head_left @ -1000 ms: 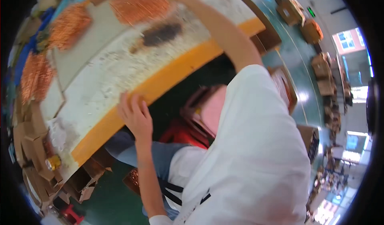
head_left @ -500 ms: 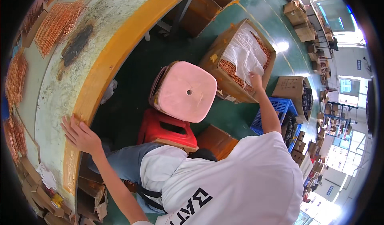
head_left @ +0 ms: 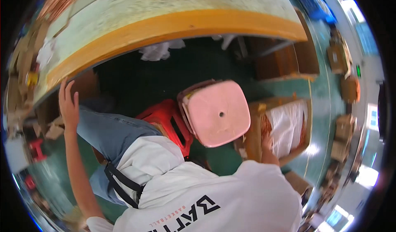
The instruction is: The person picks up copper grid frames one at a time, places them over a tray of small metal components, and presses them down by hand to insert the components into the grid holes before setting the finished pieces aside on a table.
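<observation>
My left hand (head_left: 69,106) is raised at the orange-edged worktable (head_left: 181,22), its fingers apart and the fingertips against or just beside the edge; nothing is in it. Over on the right, my right hand (head_left: 267,143) reaches into a cardboard box (head_left: 255,143). Its fingers look curled on the near-left margin of a white plastic sheet (head_left: 285,129), though they are small and partly hidden. Copper-coloured wire pieces (head_left: 266,124) show beside and under the sheet.
A pink-topped stool (head_left: 218,114) stands between me and the box, with a red plastic stool (head_left: 167,118) close by my leg. Another open carton (head_left: 284,61) sits under the table's right end. More copper-coloured wire pieces (head_left: 60,3) lie on the far-left tabletop.
My view has turned, so the table now runs across the top and the box sits lower right. My left hand has lifted from lying flat on the table edge; my right hand stays at the sheet.
</observation>
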`<state>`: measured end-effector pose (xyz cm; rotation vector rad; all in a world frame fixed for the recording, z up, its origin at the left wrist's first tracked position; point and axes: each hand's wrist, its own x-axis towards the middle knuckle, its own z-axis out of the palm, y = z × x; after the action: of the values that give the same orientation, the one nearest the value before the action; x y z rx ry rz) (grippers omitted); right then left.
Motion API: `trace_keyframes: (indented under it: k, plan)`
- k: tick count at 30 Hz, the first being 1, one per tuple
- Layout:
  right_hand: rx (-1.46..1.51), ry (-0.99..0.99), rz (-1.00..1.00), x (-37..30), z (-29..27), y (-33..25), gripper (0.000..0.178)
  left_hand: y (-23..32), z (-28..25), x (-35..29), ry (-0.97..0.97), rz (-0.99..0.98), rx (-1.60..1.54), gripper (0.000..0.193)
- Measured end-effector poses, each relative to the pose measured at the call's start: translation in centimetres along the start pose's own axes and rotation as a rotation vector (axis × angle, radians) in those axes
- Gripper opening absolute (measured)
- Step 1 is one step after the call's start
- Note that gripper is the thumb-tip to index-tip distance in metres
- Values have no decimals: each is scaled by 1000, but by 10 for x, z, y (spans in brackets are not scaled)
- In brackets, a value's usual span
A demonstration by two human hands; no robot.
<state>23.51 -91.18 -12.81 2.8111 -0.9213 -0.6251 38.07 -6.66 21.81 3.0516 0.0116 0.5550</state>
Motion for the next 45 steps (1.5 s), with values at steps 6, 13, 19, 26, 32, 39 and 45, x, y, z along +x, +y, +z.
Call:
trace_keyframes:
  k: [6,13,19,26,32,39,45]
  plan:
    - [-65,-41,109,-8,-73,13,63,-59,-26,-70,131,-280,-23,31]
    - [-389,-88,-170,-39,-138,28,76,-37,-30,-61,161,-270,-79,29]
    - [-78,258,-276,2,-243,116,25,-7,-19,-13,229,-126,-233,25]
    - [263,404,-554,-69,-446,64,35,62,-11,18,237,43,-751,22]
    - [-51,54,-1231,-281,-627,-277,35,110,-100,40,262,365,-860,69]
    - [-86,-760,-1527,-416,-618,-544,38,6,-82,-32,-505,-122,-1910,26]
    - [454,-1828,-1066,-527,-421,-679,40,-87,-86,-210,652,-1124,-1747,17]
